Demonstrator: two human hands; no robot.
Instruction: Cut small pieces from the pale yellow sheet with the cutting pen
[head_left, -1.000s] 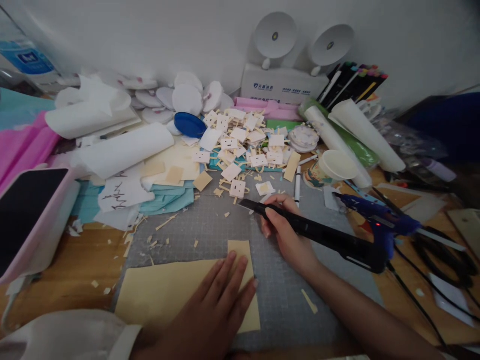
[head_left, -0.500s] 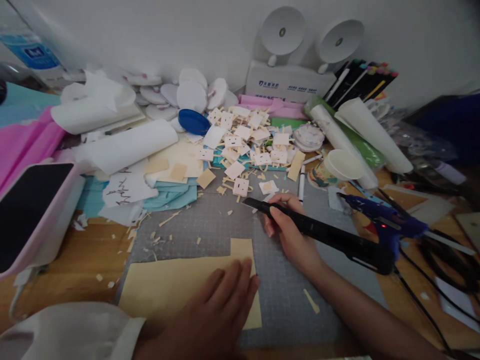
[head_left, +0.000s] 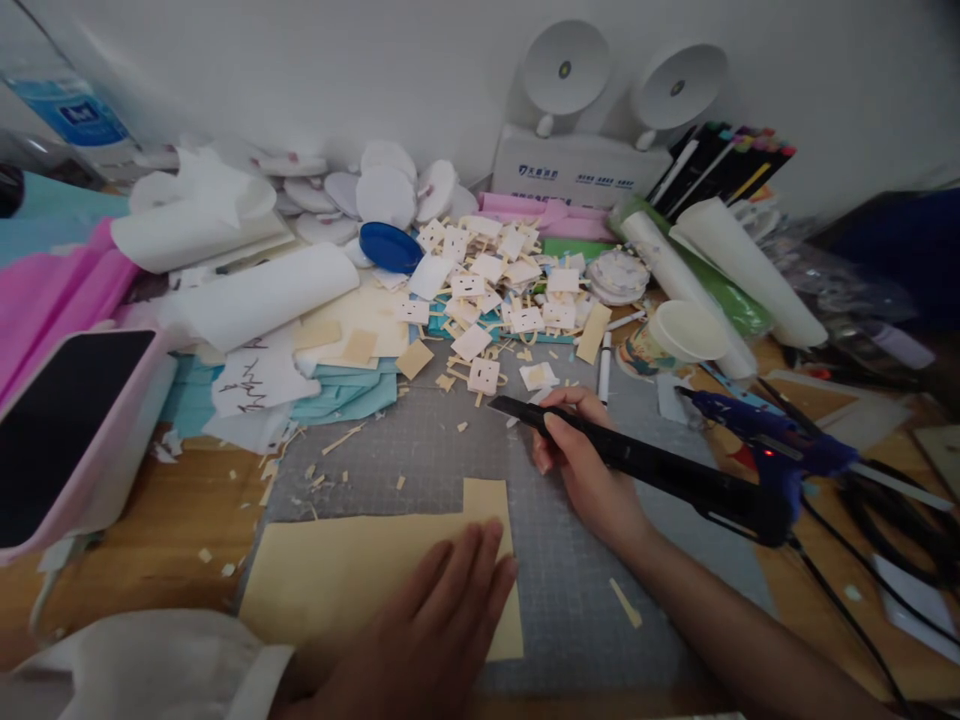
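Left hand (head_left: 442,610) is flat, fingers together, on the yellow sheet (head_left: 337,570), which sits on the mat (head_left: 577,620). Right hand (head_left: 589,465) is gripping the cutter (head_left: 675,475), tip near a little card (head_left: 484,376).

Yellow sheet (head_left: 330,570), partly hidden under left hand (head_left: 442,600), glue gun (head_left: 772,445), grip partly behind black cutter (head_left: 667,465), pink-framed device (head_left: 67,430), cropped at left edge, white box (head_left: 581,165), smaller lettering illegible.

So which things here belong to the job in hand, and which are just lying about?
In the job:
yellow sheet, under the left hand
black cutter, in the right hand
gray mat, beneath the sheet

Apparently just lying about:
paper cup
blue lid
glue gun, red light on
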